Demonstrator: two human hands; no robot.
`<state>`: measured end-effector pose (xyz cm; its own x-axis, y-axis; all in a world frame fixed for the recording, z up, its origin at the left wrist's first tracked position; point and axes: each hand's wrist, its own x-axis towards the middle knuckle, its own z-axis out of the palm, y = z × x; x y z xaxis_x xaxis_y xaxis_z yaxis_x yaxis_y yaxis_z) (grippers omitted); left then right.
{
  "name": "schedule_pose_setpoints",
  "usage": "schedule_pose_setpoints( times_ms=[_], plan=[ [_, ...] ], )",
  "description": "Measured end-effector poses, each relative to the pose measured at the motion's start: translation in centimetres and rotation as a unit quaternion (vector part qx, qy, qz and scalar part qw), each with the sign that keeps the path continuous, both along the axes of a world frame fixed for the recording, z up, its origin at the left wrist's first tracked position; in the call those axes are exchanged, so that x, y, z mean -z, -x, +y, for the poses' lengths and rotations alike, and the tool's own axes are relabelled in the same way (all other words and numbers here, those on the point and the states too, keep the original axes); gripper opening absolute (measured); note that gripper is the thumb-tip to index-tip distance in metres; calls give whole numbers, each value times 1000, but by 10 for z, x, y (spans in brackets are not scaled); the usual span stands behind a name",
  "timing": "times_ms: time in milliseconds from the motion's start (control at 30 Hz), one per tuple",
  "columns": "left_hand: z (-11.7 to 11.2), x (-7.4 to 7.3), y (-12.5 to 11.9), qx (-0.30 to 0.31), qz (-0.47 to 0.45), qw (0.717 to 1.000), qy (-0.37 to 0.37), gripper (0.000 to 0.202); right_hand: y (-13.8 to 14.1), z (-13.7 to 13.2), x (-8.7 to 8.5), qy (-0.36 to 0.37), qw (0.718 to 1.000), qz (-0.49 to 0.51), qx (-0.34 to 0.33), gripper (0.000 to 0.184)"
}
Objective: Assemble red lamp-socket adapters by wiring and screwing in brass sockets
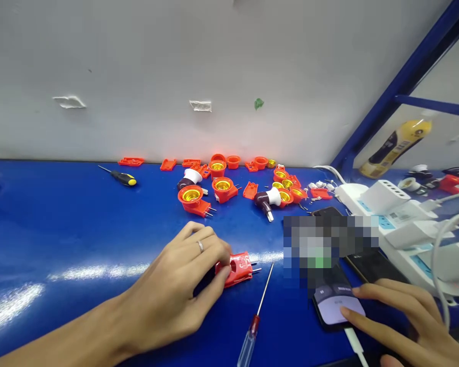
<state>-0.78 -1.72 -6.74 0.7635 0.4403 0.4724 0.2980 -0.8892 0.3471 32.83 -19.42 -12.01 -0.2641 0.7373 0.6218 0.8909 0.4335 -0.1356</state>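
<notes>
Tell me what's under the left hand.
The left hand covers most of a red plug; only its end and pins show, above the blue bench. A dark part shows under the fingers; the rest is hidden.

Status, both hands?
Left hand gripping orange plug-in lamp socket. Right hand at smartphone, fingertip on screen. Clear-handled screwdriver lying beside socket, not blocking.
</notes>
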Motion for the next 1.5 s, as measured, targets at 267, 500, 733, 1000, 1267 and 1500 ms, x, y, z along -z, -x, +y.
schedule_pose_setpoints(
  times_ms=[267, 500, 733, 1000, 1267, 1500],
  plan=[
    [-1, 5, -1, 14, 15, 1000, 6, 15, 16, 4, -11, -11, 1000, 24, 0, 29],
    [0, 8, -2, -2, -31, 1000, -6, 15, 20, 5, -9, -19, 998, 51, 4, 29],
    [-1, 11, 0, 1, -13, 1000, -4, 15, 17, 2, -9, -8, 999, 34, 4, 26],
    [0, 15, -2, 3, -13, 1000, -5, 15, 22, 6, -12, -10, 999, 34, 5, 25],
    [-1, 15, -2, -9, -6, 1000, 8, 23, 21, 5, -10, -18, 999, 41, 16, 29],
    [13, 18, -1, 18, -23, 999, 14, 15, 22, 10, -15, -29, 999, 36, 1, 24]
  ],
)
